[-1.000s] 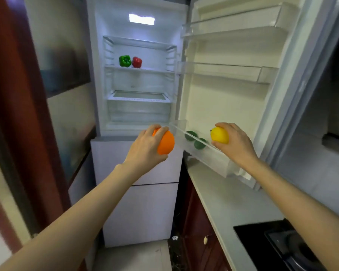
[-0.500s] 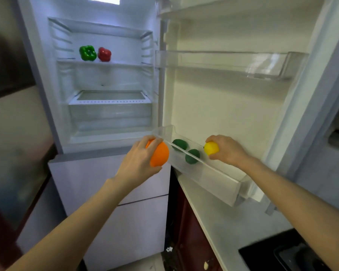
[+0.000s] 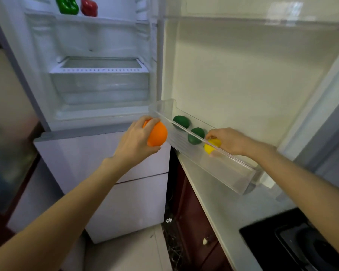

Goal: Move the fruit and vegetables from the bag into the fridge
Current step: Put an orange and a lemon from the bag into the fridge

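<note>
At the open fridge door, the right hand [image 3: 230, 140] reaches down inside the clear lower door bin [image 3: 219, 167], fingers curled around a yellow lemon [image 3: 210, 147]; lemon sits low in the bin, seen partly through the transparent front wall. Just beside it toward the hinge side lie two dark green fruits in the same bin, the nearer green fruit [image 3: 195, 135] close to the right hand's fingertips, the farther green fruit [image 3: 181, 121] beyond it. Left hand [image 3: 134, 140] is outside the bin, just in front of its hinge-side end, fingers and thumb wrapped around an orange [image 3: 158, 134]; orange is held in the air, close to the bin's outer wall, can't tell if touching. Inside the fridge compartment, a green bell pepper [image 3: 67, 5] and a red bell pepper [image 3: 89, 6] stand side by side on an upper shelf [image 3: 106, 20], nearly touching. Below that shelf, a clear crisper drawer [image 3: 100, 83]. Upper door bin [image 3: 262, 18] runs across the top right. White counter [image 3: 223, 202] under the door, black stovetop [image 3: 282, 241] at bottom right. The bag is not in view
</note>
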{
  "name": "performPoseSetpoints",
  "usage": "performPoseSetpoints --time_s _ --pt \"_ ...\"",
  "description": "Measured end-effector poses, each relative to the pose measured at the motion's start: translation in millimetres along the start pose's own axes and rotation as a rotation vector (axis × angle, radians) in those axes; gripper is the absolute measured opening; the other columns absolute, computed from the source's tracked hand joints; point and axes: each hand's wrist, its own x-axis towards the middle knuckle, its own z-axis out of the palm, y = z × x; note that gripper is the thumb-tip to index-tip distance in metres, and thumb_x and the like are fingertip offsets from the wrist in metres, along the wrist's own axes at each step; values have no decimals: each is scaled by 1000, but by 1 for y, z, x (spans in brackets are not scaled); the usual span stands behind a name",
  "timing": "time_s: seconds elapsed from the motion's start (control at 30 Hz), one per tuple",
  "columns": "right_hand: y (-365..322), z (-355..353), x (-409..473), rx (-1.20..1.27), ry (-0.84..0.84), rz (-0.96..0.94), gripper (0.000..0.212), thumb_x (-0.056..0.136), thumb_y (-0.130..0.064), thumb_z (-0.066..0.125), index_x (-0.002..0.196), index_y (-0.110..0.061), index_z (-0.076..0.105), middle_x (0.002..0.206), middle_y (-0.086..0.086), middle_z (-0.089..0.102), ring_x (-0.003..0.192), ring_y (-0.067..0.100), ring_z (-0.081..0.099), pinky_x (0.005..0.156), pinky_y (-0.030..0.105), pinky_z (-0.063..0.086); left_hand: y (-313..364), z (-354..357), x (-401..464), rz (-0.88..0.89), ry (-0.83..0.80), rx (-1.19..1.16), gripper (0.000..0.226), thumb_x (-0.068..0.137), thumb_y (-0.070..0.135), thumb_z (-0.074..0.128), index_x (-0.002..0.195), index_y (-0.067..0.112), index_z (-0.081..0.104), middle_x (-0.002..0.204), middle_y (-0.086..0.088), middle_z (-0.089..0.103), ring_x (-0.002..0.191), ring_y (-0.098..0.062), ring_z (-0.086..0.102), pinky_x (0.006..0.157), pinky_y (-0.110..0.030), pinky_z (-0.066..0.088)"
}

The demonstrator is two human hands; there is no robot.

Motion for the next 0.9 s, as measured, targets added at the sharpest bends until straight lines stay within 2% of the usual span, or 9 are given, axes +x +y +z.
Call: performPoseSetpoints --time_s 0.07,0.17,0.33,0.43,0.57,0.73,0.9 --pt "-6 -10 3 30 75 2 49 76 -35 74 120 -23 57 119 1 62 109 22 58 94 37 47 -9 -6 8 -5 11 -7 79 69 30 80 136 21 38 139 -5 39 117 -31 45 84 -42 48" --pt "-30 -31 8 8 289 -64 39 89 -35 59 124 -21 54 123 5 59 113 23 55 95 36 44 -28 -20 22 -24 47 7 79 68 30 80 135 21 39 138 -5 40 114 -32 47 85 -45 49" --pt "-97 -51 40 -54 539 -186 39 95 -36 46 131 -21 48 133 3 50 119 24 48 93 35 41 -76 -48 48 -83 102 25 76 69 31 78 135 23 41 137 -4 42 114 -31 49 84 -44 49" --pt "-138 -57 79 -53 585 -262 40 95 -36 45 132 -19 47 133 2 50 122 23 46 93 36 42 -114 -69 68 -116 99 38 79 67 30 79 135 23 40 138 -5 40 117 -32 48 88 -47 48" --pt "-191 -65 143 -72 645 -333 40 94 -35 49 128 -15 52 125 7 54 118 28 49 92 38 45 -170 -106 97 -149 147 102 81 67 31 80 137 24 39 139 -3 40 118 -30 47 89 -41 46" --pt "-249 -68 222 -70 672 -374 39 94 -35 48 129 -18 51 127 3 53 118 24 48 82 35 44 -233 -143 128 -185 191 218 80 70 32 76 139 25 36 138 -1 39 117 -29 46 87 -39 45" --pt "-286 -66 289 -21 660 -338 39 96 -36 45 132 -20 48 130 2 52 117 22 48 79 32 42 -287 -150 172 -235 123 284 80 70 31 75 139 23 35 138 -4 40 118 -29 44 89 -40 45"
